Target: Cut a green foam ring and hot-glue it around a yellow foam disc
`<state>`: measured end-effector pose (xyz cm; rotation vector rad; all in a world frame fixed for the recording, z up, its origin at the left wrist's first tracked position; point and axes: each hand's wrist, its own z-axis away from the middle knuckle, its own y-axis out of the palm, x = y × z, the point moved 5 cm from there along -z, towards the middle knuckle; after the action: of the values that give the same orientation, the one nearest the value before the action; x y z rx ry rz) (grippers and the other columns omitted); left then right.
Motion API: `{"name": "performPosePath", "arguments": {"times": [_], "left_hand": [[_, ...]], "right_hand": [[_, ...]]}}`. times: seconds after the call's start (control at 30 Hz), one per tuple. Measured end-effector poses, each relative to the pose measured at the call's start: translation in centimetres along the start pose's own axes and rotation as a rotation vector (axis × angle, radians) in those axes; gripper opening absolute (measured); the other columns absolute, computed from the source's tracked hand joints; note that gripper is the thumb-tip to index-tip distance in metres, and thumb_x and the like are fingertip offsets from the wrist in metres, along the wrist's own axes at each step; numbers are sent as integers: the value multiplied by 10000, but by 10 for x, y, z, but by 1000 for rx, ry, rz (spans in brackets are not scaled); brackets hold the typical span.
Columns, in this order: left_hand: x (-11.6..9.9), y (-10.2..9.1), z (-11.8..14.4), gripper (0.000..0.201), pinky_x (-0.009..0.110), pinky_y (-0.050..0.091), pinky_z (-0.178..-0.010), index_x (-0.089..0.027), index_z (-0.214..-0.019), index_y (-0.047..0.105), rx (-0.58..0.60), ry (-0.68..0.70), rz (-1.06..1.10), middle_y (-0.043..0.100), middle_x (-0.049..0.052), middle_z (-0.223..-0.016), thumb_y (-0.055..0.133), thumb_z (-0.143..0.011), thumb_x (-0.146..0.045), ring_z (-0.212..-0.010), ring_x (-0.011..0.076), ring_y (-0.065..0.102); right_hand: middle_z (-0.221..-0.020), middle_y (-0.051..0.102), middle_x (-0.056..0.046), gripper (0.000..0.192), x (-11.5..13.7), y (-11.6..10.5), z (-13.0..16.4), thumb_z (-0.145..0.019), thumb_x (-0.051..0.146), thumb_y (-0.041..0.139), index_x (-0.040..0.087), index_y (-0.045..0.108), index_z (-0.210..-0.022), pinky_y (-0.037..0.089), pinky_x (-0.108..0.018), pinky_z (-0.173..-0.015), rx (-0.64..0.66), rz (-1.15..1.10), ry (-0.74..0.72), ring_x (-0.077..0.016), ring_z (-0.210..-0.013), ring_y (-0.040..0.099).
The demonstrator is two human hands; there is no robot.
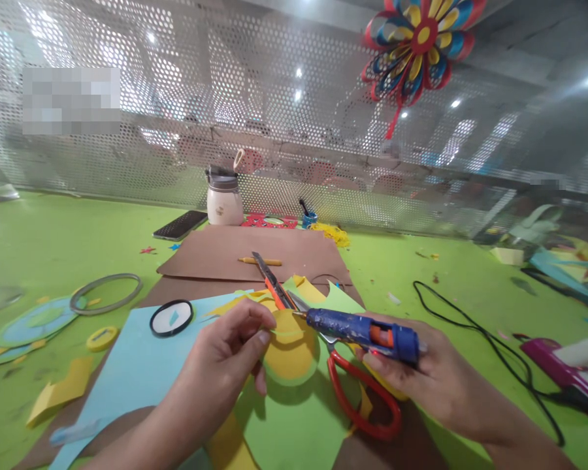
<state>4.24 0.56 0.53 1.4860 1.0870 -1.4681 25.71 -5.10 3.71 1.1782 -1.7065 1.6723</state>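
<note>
Low over the green table point(53, 241), the right hand point(421, 375) is wrapped around a blue glue gun point(362, 333), whose nozzle points left at a yellow paper disc point(289, 349) backed with a light green circle. The left hand point(225, 352) pinches a thin green paper strip point(284, 333) at the disc's upper edge between thumb and forefinger. Red-handled scissors point(357, 398) lie on the green paper just under the gun, and an orange utility knife point(274, 284) rests beyond the disc, near a pencil point(259, 261) on brown card point(215, 251). A light blue sheet point(137, 365) spreads to the left, carrying a black ring point(171, 318). Further back stand a white jar point(224, 199) and a phone point(180, 224), while a black cable point(470, 326) trails to the right.
</note>
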Motion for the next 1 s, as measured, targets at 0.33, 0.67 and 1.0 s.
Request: {"name": "performPosePath", "arguments": {"times": [0.33, 0.67, 1.0], "left_hand": [[-4, 3, 1, 52, 225, 432, -406, -213, -801, 486, 1, -5, -36, 472, -84, -609, 510, -806, -259, -388, 75, 491], [-3, 0, 0, 52, 232, 437, -402, -212, -803, 479, -5, 2, -56, 467, -88, -583, 502, -804, -259, -381, 85, 499], [-3, 0, -1, 48, 226, 436, -410, -214, -819, 477, 7, 14, -50, 480, -83, -605, 499, -812, -255, -388, 79, 506]], "right_hand": [[-905, 639, -43, 190, 0, 1, 0, -851, 303, 572, 228, 575, -1026, 522, -273, -716, 3, -25, 28, -169, -806, 595], [-871, 593, 8, 157, -6, 2, 1, -880, 271, 552, 226, 579, -1028, 491, -171, -707, 39, -189, 45, -111, -788, 555], [-862, 609, 3, 136, -2, 1, 0, -884, 256, 539, 208, 587, -1002, 492, -163, -702, 46, -139, 24, -114, -771, 558]]}}
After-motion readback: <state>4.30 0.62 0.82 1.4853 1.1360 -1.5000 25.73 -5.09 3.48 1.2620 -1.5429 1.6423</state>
